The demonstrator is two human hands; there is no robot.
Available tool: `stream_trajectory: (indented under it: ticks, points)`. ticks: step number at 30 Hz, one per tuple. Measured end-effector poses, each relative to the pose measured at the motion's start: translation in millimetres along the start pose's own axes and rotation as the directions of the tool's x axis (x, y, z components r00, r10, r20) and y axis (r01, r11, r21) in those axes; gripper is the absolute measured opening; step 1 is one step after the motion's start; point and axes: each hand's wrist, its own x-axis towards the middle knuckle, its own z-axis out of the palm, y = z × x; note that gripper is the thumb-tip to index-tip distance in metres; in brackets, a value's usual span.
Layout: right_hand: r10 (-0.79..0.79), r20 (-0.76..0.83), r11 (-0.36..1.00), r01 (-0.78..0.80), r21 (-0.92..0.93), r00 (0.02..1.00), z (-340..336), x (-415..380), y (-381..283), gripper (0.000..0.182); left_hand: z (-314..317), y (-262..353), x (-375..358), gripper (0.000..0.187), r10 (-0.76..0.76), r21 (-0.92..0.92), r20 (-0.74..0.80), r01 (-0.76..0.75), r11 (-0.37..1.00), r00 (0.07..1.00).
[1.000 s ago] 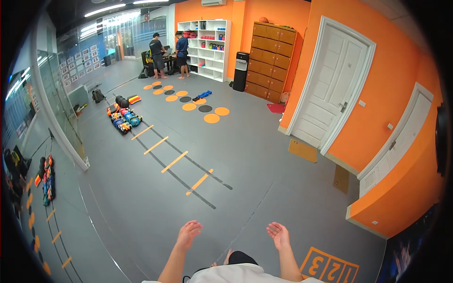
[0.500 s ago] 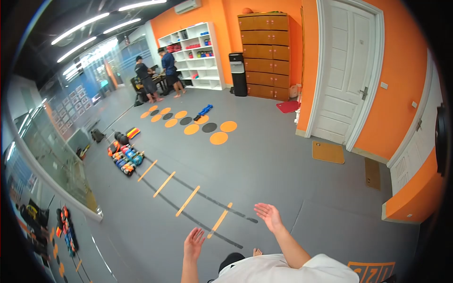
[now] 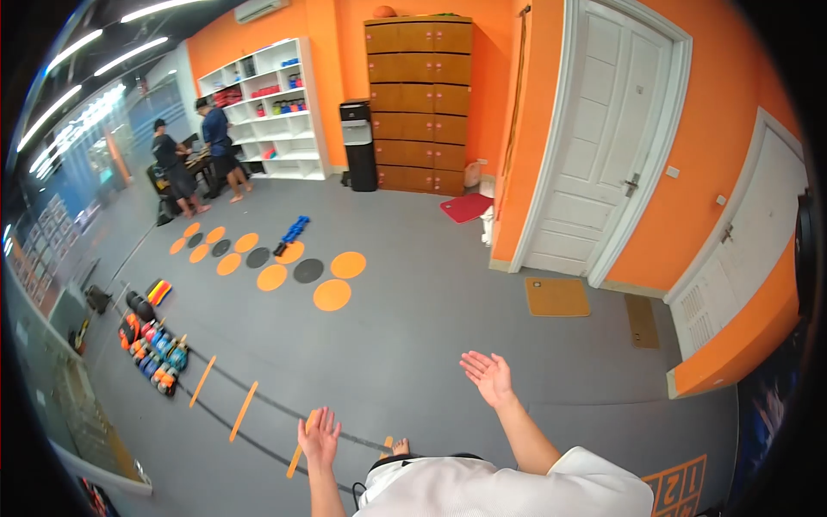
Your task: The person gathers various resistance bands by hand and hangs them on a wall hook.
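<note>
My left hand (image 3: 319, 439) is raised over the floor ladder with its palm up and fingers apart, holding nothing. Beneath it runs the agility ladder, whose orange rungs (image 3: 244, 411) lie between two dark straps on the grey floor (image 3: 448, 319). My right hand (image 3: 488, 377) is held out farther forward, also palm up, fingers spread and touching nothing. One bare foot (image 3: 401, 446) shows at the ladder's near end, below my white shirt (image 3: 500, 487).
Several orange and black floor discs (image 3: 332, 295) lie ahead, a blue object (image 3: 293, 234) among them. Colourful gear (image 3: 159, 353) is piled at the ladder's far end. Two people (image 3: 220, 142) stand by a white shelf (image 3: 317, 112). Brown lockers (image 3: 419, 103) and a white door (image 3: 594, 146) line the orange wall.
The view has turned to the right, so the ladder, discs and people appear farther left. Both hands stay raised and open; the left appears lower and more left in the picture.
</note>
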Motion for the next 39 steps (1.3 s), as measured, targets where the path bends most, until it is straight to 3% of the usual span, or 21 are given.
stream_trajectory:
  ticks: [3,5,8,12,15,18,23,25,28,30,32,34,37,38,39]
  points:
    - [-0.074,-0.077,0.994,0.079,0.074,0.994,7,48,-28,0.056,87,26,113,0.068,-0.072,0.153,0.149,0.049,0.987,0.986]
    - [-0.165,-0.165,0.982,0.178,0.069,0.972,-6,74,-41,0.058,134,23,173,0.070,-0.210,0.232,0.236,0.154,0.960,0.949]
    - [-0.229,-0.259,0.947,0.276,0.162,0.938,-22,119,-55,0.060,187,11,263,0.069,-0.327,0.325,0.266,0.235,0.916,0.907]
    - [-0.259,-0.338,0.925,0.333,0.183,0.905,-51,206,-68,0.062,223,-11,375,0.069,-0.376,0.361,0.300,0.261,0.896,0.877]
    - [-0.223,-0.379,0.920,0.323,0.224,0.898,-53,280,-88,0.062,242,-16,441,0.070,-0.392,0.308,0.266,0.308,0.900,0.881]
    - [-0.286,-0.341,0.903,0.371,0.216,0.895,-28,365,-131,0.062,270,-12,496,0.072,-0.413,0.231,0.268,0.358,0.904,0.870]
    - [-0.258,-0.223,0.952,0.287,0.106,0.940,28,510,-195,0.059,292,-1,602,0.074,-0.347,0.127,0.187,0.328,0.936,0.919]
    - [-0.271,-0.105,0.961,0.275,0.027,0.957,48,558,-221,0.059,298,-1,648,0.075,-0.318,0.064,0.138,0.312,0.948,0.938]
    - [-0.365,-0.130,0.930,0.369,0.007,0.922,48,624,-256,0.060,296,-9,730,0.075,-0.351,0.002,0.074,0.351,0.936,0.934]
    - [-0.407,-0.169,0.911,0.413,-0.002,0.898,36,661,-278,0.061,310,-18,789,0.075,-0.384,0.035,0.043,0.383,0.923,0.922]
    - [-0.454,-0.215,0.886,0.464,-0.001,0.865,26,687,-289,0.061,343,-26,851,0.072,-0.444,0.128,0.157,0.427,0.895,0.882]
    - [-0.474,-0.416,0.868,0.490,-0.075,0.776,17,706,-299,0.061,384,-35,909,0.069,-0.480,0.155,0.149,0.459,0.875,0.865]
    - [-0.513,-0.507,0.828,0.556,-0.078,0.693,13,723,-325,0.060,444,-65,995,0.066,-0.573,0.403,0.256,0.452,0.796,0.779]
    - [-0.536,-0.536,0.801,0.594,-0.079,0.652,11,730,-335,0.059,468,-79,1016,0.066,-0.588,0.402,0.265,0.467,0.788,0.764]
    - [-0.544,-0.548,0.793,0.602,-0.089,0.635,7,738,-344,0.059,491,-92,1036,0.064,-0.617,0.545,0.224,0.428,0.721,0.755]
